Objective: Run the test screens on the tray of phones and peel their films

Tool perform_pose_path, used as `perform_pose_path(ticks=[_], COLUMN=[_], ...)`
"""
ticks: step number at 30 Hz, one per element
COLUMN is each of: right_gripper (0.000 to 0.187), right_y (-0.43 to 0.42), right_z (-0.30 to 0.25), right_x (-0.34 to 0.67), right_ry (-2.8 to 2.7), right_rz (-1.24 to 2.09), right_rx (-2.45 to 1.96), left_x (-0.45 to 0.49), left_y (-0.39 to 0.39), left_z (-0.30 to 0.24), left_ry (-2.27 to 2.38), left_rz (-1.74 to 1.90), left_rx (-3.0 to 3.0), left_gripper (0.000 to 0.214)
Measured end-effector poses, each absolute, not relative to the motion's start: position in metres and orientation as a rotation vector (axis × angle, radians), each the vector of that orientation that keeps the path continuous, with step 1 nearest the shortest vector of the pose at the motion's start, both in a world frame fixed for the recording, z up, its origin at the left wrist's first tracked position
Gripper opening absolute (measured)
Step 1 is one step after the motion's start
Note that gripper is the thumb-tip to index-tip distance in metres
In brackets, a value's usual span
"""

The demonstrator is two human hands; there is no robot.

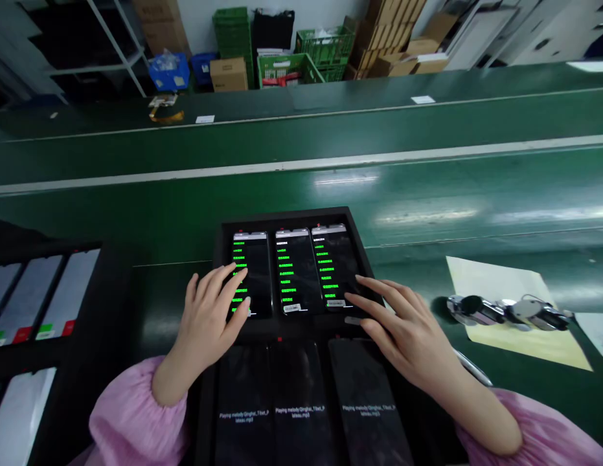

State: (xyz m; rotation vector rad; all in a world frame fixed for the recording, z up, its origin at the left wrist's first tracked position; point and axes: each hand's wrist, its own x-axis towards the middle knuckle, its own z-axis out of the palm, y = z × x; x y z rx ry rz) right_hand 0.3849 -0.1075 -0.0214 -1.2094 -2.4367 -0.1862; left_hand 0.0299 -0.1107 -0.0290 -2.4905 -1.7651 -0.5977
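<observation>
In the middle, a black tray [289,215] holds smartphones in two rows. The back row has a left phone [260,278], a middle phone [301,275] and a right phone [342,259], all showing green text lists. In the front row, three phones [301,382] have dark screens reading "Playing melody". My left hand [211,314] is open over the left back phone, its fingertips at the screen. Spread fingers of my right hand [403,323] reach the lower right edge of the right back phone. Whether the fingertips press the glass, I cannot tell.
A second black tray [94,310] with several pale-screened phones stands at the left. On the right, metallic devices [508,310] lie on yellow paper [548,353], with a pen [473,369] nearby. Green crates [291,68] and cardboard boxes [228,74] stand beyond the green bench [184,207].
</observation>
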Motion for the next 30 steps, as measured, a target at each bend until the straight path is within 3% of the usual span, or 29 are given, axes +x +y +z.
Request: perform_pose_path(ticks=[4,19,24,27,30], right_gripper=[0.034,0.034,0.037,0.031,0.037], right_y=[-0.105,-0.088,-0.089,-0.094,-0.100], right_z=[-0.017,-0.017,-0.024,-0.027,-0.029], right_x=[0.383,0.335,0.340,0.351,0.360], right_ry=[-2.443,-2.482,-2.492,-2.407,-2.362], right_rz=[-0.270,-0.064,-0.169,-0.103,-0.043], right_rx=[-1.239,-1.012,-1.041,-1.029,-1.090], left_x=[0.022,0.013,0.014,0.015,0.016], left_y=[-0.123,-0.140,-0.142,-0.142,-0.143], left_z=[-0.030,-0.034,-0.033,-0.032,-0.031], left_ry=[-1.743,-1.806,-1.809,-1.822,-1.825], left_rz=[-0.603,-0.667,-0.607,-0.599,-0.613], left_rx=[-2.484,-2.470,-2.461,-2.474,-2.475], left_gripper=[0.042,0.048,0.048,0.046,0.045])
